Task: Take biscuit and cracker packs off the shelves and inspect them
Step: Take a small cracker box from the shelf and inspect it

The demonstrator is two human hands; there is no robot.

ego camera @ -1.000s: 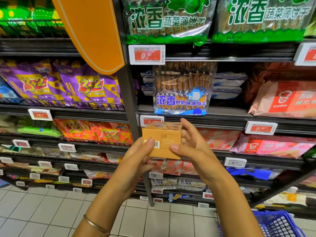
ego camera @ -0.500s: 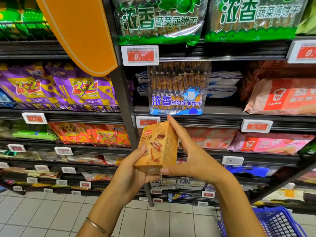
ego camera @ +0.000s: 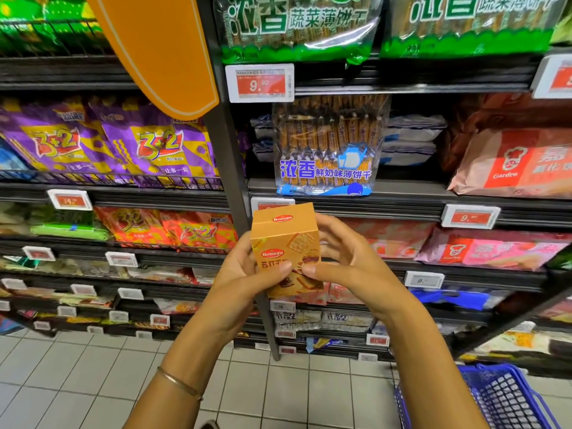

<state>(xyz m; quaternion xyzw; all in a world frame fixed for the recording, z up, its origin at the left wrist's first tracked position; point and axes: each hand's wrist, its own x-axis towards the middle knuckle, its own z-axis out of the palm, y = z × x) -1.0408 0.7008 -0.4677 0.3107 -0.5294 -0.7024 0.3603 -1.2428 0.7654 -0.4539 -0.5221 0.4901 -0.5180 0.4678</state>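
- Orange cracker box (ego camera: pixel 286 246): looks light, stiff card, crushable corners.
- Left hand (ego camera: pixel 244 274), right hand (ego camera: pixel 346 264): fingers clamped on box's sides, below blue biscuit pack (ego camera: pixel 328 150).
- Best held by side panels.

Both bare arms sticking out in front, coming up from bottom of view and getting close together at hands. Left hand (ego camera: pixel 244 274) gripping box (ego camera: pixel 286 235) from left side, thumb lying across front, other fingers going behind, out of sight. Right hand (ego camera: pixel 349 264) holding same box from right side, thumb tip pressing on front just beside left thumb tip. Right fingers (ego camera: pixel 331 226) curling round right edge, slightly spread. Palms facing each other. Both hands sitting at about same height.
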